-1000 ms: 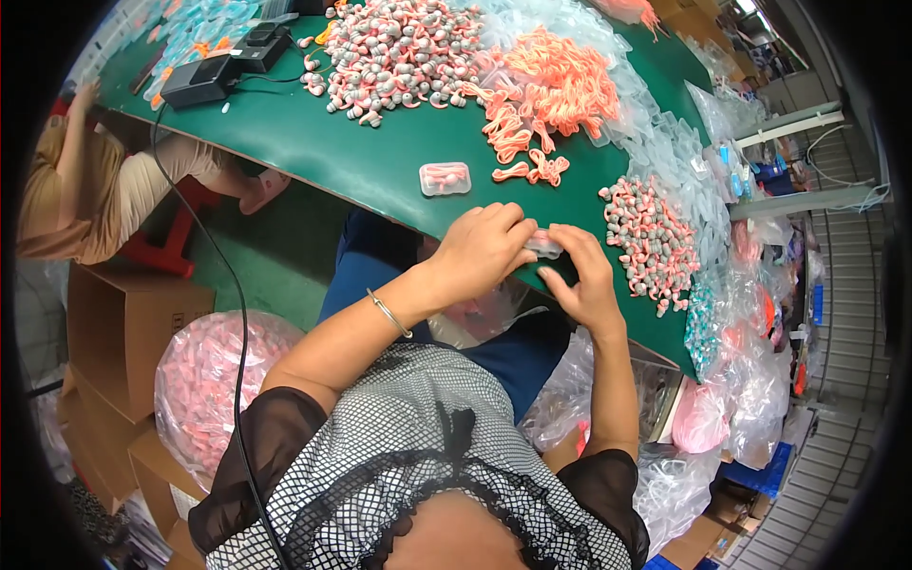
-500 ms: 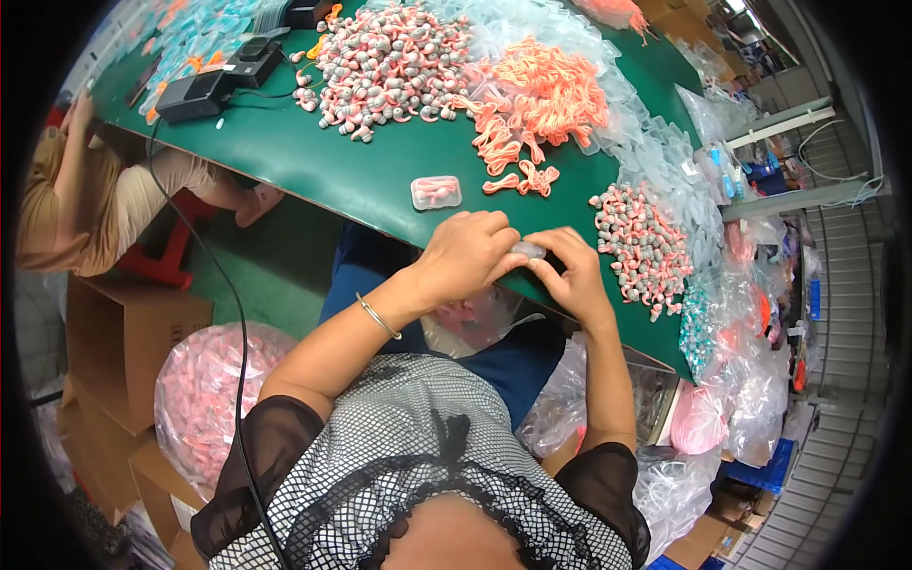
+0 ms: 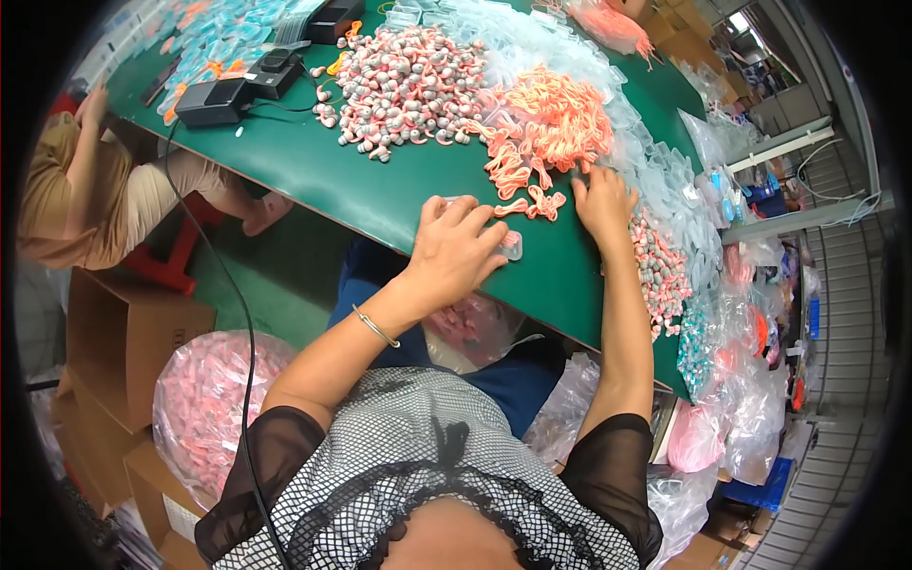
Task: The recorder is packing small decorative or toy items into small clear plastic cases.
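My left hand [image 3: 451, 249] lies palm down near the table's front edge, fingers bent and spread. Beside its fingertips is a small clear plastic case [image 3: 511, 245] with pink pieces inside, partly covered by the hand. Another clear edge shows just beyond the fingers; most of it is hidden. Farther right, my right hand [image 3: 606, 204] reaches over the table, fingers apart, at the near edge of a heap of orange cord bundles [image 3: 560, 119]. A few loose orange bundles [image 3: 537, 203] lie between my hands. I see nothing held in the right hand.
Grey-and-pink earplug-like pieces form a big heap [image 3: 413, 90] and a smaller one [image 3: 660, 266] by my right forearm. Clear cases [image 3: 655, 152] pile along the far right. Black power adapters [image 3: 214, 103] with a cable stand left. Another person [image 3: 71, 190] sits far left.
My hands, together around a small clear item before, have parted. The left has come down over the clear case; the right has moved away toward the orange cords. The view has shifted slightly.
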The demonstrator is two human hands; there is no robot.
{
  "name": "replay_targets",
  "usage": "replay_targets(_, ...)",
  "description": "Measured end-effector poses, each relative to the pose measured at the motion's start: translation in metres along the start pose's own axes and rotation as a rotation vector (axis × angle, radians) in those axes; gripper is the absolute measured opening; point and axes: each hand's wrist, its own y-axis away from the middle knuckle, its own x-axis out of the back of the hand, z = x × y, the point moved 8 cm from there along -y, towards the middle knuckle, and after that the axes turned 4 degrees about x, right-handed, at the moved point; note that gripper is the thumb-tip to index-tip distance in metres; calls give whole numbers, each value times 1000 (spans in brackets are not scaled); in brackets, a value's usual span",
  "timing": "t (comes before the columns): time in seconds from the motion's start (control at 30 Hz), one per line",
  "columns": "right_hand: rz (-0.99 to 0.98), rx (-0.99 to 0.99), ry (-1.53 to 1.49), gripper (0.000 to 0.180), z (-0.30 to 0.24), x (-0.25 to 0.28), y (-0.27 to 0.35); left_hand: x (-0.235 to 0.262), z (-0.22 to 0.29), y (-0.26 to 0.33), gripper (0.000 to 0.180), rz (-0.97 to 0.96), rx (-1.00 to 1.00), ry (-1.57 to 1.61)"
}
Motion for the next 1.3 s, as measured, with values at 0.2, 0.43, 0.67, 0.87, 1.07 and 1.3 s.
replay_targets(0.2, 66, 116, -191, 45, -29, 29, 48, 12, -30, 3, 37, -65, 33, -22)
replay_targets(0.43, -192, 22, -244, 73, -10, 14, 25, 25, -53, -1, 33, -99, 30, 13)
replay_targets(0.67, 222, 74, -740, 35, -9, 65, 63, 42, -63, -2, 35, -84, 33, -89)
replay_targets(0.87, 325, 423, -603, 29, -73, 96, 136, 11, -24, -31, 26, -27, 15, -9)
replay_targets(1.07, 180, 442, -665, 29, -87, 92, 141, -11, -23, -46, 17, -25, 53, -111)
replay_targets(1.3, 306, 73, -122, 21, 0, 62, 91, -3, -64, -57, 10, 3, 159, -237)
